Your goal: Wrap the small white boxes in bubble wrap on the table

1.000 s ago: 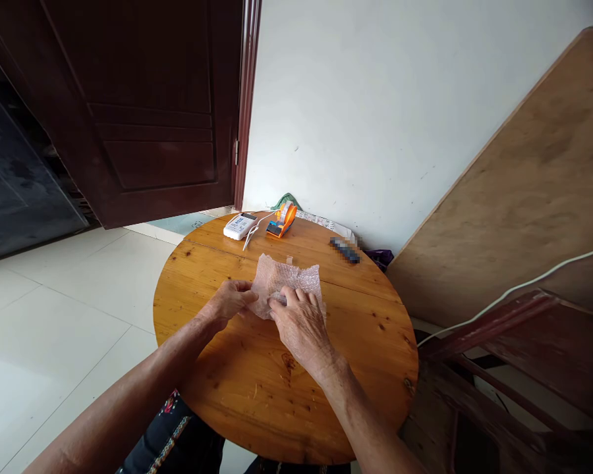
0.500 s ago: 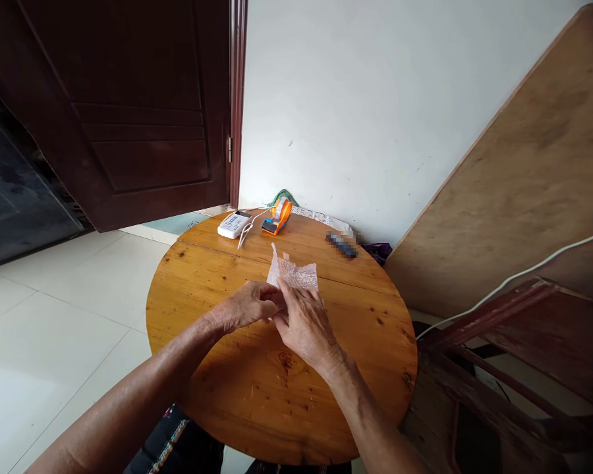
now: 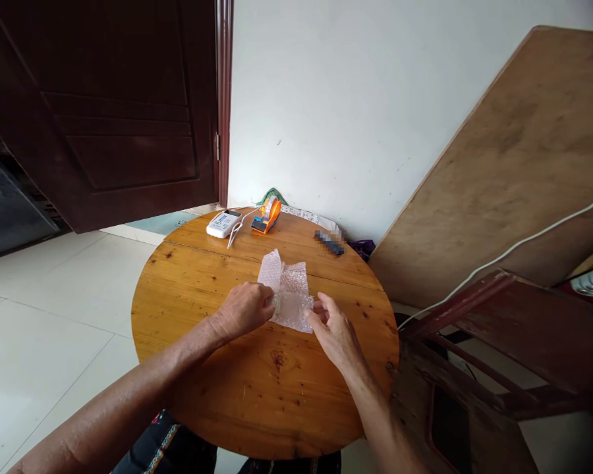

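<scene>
A piece of clear bubble wrap [image 3: 292, 280] is partly folded over in the middle of the table, with a flap standing up at its far left corner. Its near part looks doubled, and I cannot make out whether anything lies inside. My left hand [image 3: 250, 307] is closed on the left edge of the wrap, knuckles up. At the right edge, my right hand [image 3: 335, 329] has its thumb on the wrap and its curled fingers just beside and behind that edge.
Toward the back of the round wooden table [image 3: 188, 289] stand a white device [image 3: 222, 225] with a white cable [image 3: 234, 232] and an orange tape dispenser [image 3: 267, 216]. A dark blurred object [image 3: 329, 242] lies back right. A wooden chair [image 3: 538, 342] is at the right.
My hands have moved apart from above the wrap to its two sides. More of the wrap's near part now shows, and its far left flap looks wider. The view has shifted slightly.
</scene>
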`<state>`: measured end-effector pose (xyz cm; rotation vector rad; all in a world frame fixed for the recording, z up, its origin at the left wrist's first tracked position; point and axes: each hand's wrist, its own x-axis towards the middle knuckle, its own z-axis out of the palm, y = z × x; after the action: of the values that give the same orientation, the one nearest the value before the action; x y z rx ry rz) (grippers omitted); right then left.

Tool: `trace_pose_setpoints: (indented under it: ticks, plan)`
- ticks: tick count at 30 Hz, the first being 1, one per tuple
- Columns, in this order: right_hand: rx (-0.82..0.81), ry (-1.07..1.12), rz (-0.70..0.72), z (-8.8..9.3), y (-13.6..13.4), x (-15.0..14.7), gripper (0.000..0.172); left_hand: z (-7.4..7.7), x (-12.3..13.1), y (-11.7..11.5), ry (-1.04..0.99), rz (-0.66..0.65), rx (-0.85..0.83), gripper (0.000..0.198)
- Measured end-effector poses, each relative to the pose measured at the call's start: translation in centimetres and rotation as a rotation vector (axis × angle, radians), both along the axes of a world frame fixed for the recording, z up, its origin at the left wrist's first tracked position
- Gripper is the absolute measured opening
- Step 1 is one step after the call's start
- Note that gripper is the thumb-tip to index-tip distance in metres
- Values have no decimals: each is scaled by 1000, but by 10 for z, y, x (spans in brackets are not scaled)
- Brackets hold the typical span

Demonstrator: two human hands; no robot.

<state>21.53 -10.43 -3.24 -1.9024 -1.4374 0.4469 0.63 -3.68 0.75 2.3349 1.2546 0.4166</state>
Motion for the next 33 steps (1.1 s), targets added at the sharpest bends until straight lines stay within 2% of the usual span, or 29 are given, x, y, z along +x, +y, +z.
trace_pose_setpoints:
  ticks: [3,8,13,20,26,33]
  plan:
    - [-63,25,-32,1,5,-1,59,-12,-4,2,-36,-43,124,13]
    - [-124,-2,-31,3,15,-9,66,-37,-9,9,-218,-131,394,17]
    - [-97,8,-33,-5,22,-14,73,-49,-9,11,-280,-184,475,20]
    - [-102,-16,-30,-5,22,-16,70,-54,-8,12,-312,-182,488,19]
    - [-161,-79,-45,-3,21,-21,64,-52,-8,11,-302,-182,473,26]
    - [52,195,-26,-5,22,-33,62,-47,-8,9,-208,-172,425,24]
